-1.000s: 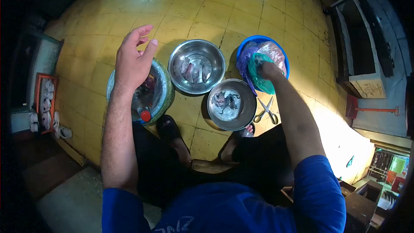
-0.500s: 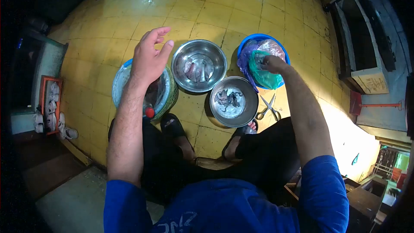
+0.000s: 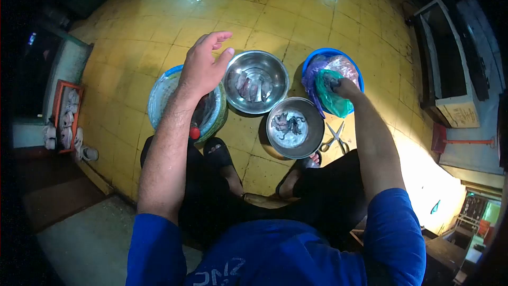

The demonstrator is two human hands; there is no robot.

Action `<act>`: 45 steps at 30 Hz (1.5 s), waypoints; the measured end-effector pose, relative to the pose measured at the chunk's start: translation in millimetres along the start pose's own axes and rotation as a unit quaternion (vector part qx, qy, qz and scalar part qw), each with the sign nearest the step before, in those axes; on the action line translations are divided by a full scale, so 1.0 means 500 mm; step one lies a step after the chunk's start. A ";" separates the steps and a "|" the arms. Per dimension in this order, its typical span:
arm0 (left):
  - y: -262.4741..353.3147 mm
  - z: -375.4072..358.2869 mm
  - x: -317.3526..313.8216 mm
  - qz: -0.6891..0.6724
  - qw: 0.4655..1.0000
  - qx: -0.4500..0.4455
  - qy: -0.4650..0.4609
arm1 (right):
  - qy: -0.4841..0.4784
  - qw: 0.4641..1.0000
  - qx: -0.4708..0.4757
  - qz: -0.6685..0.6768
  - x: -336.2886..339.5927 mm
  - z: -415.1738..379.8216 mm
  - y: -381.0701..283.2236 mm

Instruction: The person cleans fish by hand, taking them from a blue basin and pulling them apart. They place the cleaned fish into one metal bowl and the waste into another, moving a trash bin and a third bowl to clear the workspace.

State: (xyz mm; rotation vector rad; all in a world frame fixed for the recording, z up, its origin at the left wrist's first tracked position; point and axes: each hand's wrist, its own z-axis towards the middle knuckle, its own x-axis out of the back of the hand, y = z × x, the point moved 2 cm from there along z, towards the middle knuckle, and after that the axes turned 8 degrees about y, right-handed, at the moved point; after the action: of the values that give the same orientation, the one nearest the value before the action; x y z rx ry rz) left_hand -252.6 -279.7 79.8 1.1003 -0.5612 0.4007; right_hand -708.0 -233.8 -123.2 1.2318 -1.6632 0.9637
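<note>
My left hand (image 3: pixel 207 62) hangs in the air, thumb apart from loosely curved fingers, holding nothing. It is above the gap between a lined round bucket (image 3: pixel 221 119) and a steel bowl (image 3: pixel 278 76). Several pale, slender squid-like pieces (image 3: pixel 251 88) lie in that bowl. My right hand (image 3: pixel 346 90) reaches into the mouth of a green plastic bag (image 3: pixel 340 107); its fingers are hidden among something dark. The bag sits in a blue basin (image 3: pixel 361 78) with purple and clear pinkish bags. A second steel bowl (image 3: pixel 316 122) contains dark tentacle-like pieces (image 3: pixel 289 123).
Scissors (image 3: pixel 335 137) lie partly opened on the yellow tile floor (image 3: pixel 254 153), near my right foot. A red-capped item (image 3: pixel 194 132) is at the bucket's near side. A shoe rack (image 3: pixel 67 116) stands left, a dark cabinet frame (image 3: pixel 442 47) right.
The whole view has shifted slightly, so bowls and basin appear further right. My right hand has gone a little deeper into the green bag. My left hand remains raised and empty.
</note>
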 end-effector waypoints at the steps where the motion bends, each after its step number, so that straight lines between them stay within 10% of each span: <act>1: 0.004 0.000 -0.002 -0.005 1.000 0.007 -0.003 | 0.000 1.000 -0.006 -0.002 0.002 -0.008 0.019; 4: 0.007 -0.002 -0.010 -0.005 1.000 -0.003 -0.013 | 0.038 0.923 -0.083 0.374 0.044 -0.048 0.044; 11: 0.030 -0.022 -0.021 -0.013 0.998 -0.027 -0.047 | 0.092 0.816 0.018 0.571 0.172 -0.080 -0.005; 17: 0.076 -0.066 -0.077 -0.034 0.990 -0.068 -0.122 | 0.024 0.929 0.030 0.367 0.263 -0.197 -0.126; 19: 0.083 -0.090 -0.112 -0.055 0.985 -0.075 -0.145 | 0.141 0.936 0.236 0.221 0.222 -0.212 -0.148; 22: 0.107 -0.126 -0.158 -0.023 0.972 -0.113 -0.207 | 0.018 0.941 0.284 0.183 0.234 -0.265 -0.261; 45: 0.075 -0.171 -0.196 0.079 0.905 -0.041 -0.416 | -0.165 0.864 0.344 0.329 0.220 -0.253 -0.291</act>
State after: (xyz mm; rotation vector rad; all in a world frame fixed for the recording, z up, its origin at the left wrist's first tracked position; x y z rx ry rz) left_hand -332.5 -189.3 18.2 1.1226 -1.4165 0.0184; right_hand -563.8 -187.0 38.9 1.3326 -2.1684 1.9898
